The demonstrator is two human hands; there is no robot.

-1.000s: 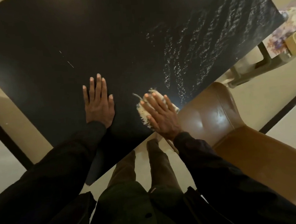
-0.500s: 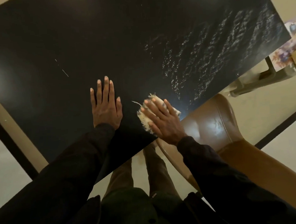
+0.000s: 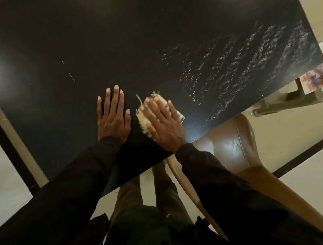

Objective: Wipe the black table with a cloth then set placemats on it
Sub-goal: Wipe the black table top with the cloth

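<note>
**Sam:** What step is this?

**Mia:** The wiping one, I think. In the head view the right hand (image 3: 162, 122) lies flat on top of the cloth (image 3: 142, 118). Its fingers are straight. It presses down and does not grab.

**Sam:** Where is the cloth?

**Mia:** It is on the desk (image 3: 95, 41), and the desk's near edge is just behind the cloth.

**Sam:** And the other hand?

**Mia:** The left hand (image 3: 112, 117) is just left of the cloth. It is flat on the desk and holds nothing.

**Sam:** What comes next?

**Mia:** There are wet streaks (image 3: 248, 64) to the right of the cloth. The part to the left looks dry, with small white marks (image 3: 72, 77) on it. So I think the cloth should slide left, pushed down hard. The left hand would have to get out of the way first.

**Sam:** Count for me!

**Mia:** One desk, one cloth, two hands. There is one brown chair (image 3: 234, 146), near and to the right of the cloth. I see no placemats for sure. A flowery thing (image 3: 316, 75) sits far right of the cloth, but I cannot tell what it is.
</note>
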